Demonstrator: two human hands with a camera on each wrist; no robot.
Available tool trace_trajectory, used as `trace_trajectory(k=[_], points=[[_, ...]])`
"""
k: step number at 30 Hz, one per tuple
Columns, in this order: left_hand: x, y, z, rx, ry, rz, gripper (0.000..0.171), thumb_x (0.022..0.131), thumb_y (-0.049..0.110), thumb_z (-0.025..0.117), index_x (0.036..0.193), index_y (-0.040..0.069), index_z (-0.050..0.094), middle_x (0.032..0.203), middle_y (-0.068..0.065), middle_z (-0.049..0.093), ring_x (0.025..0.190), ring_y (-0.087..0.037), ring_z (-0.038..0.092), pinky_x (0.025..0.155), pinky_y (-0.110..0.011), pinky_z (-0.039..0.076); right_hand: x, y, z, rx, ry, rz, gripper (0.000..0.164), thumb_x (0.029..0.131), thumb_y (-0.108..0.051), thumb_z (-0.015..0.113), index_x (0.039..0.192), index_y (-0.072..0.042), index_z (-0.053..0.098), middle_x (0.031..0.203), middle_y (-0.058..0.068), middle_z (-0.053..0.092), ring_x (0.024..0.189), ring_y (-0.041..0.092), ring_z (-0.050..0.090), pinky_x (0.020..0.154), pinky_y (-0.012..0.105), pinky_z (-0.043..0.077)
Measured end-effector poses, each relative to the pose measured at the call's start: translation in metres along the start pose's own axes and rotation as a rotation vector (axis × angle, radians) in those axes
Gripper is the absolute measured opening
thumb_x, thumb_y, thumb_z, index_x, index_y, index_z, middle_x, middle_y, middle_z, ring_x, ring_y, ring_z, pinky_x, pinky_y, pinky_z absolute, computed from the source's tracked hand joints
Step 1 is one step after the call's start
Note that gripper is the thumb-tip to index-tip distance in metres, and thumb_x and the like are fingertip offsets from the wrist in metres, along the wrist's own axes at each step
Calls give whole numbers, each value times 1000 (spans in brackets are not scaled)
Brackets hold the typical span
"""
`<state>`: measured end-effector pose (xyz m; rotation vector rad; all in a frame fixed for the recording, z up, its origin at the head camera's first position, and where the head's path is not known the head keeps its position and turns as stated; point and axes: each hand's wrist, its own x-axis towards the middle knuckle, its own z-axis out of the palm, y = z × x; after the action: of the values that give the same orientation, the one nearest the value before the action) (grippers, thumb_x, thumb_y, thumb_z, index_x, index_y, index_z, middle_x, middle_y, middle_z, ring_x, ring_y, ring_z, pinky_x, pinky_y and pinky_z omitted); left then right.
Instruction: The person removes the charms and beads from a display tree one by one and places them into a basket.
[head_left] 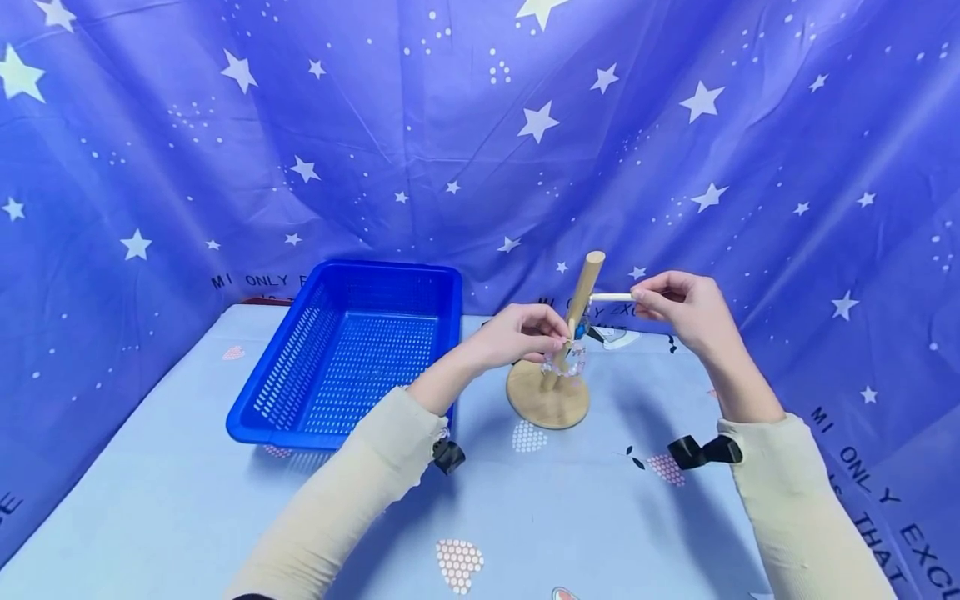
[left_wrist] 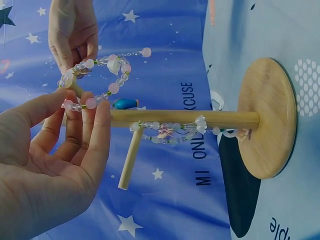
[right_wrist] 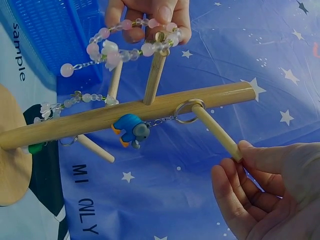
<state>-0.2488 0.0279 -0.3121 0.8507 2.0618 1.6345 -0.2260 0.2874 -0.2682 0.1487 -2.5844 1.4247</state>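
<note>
The left hand [head_left: 523, 335] pinches a bead bracelet [right_wrist: 134, 54] between thumb and fingertips. Its loop hangs below the pinch, with a little tail bead [right_wrist: 67, 70] at the end away from the fingers. Right by the pinch is the tip of a short peg [right_wrist: 155, 80]; whether the loop goes round it is hard to tell. The right hand [head_left: 678, 308] pinches the tip of another peg [right_wrist: 219, 132]. Between that pinch and the wooden post [right_wrist: 235, 93], a metal ring [right_wrist: 182, 110] sits on the peg, and a blue toy [right_wrist: 131, 127] hangs from it.

The bracelet looks light, floppy and maybe a bit slippery, as the beads are smooth and round. A hard tug could snap its string. A good hold is two or three beads at the top, leaving the tail and flower free.
</note>
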Motion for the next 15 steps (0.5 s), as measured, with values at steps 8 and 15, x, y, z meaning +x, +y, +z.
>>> trace_trajectory(k=[8,15], points=[[-3,2,-4,9,-5,17,17,98,10,62,113,3,66,101,-11,66,107,-38,63,86,-34,61,-1,-2,0,27,9,-14,23,98,-13,63,107,8,63,73,-22,66,70,-4,67,71,13,58],[-8,4,-8,26,18,42,17,97,12,64,112,5,67,97,-8,67,88,-15,64,82,-28,60,-1,-1,1,16,10,-3,25,98,-14,63,108,9,62,73,-23,66,70,-5,66,71,13,58]])
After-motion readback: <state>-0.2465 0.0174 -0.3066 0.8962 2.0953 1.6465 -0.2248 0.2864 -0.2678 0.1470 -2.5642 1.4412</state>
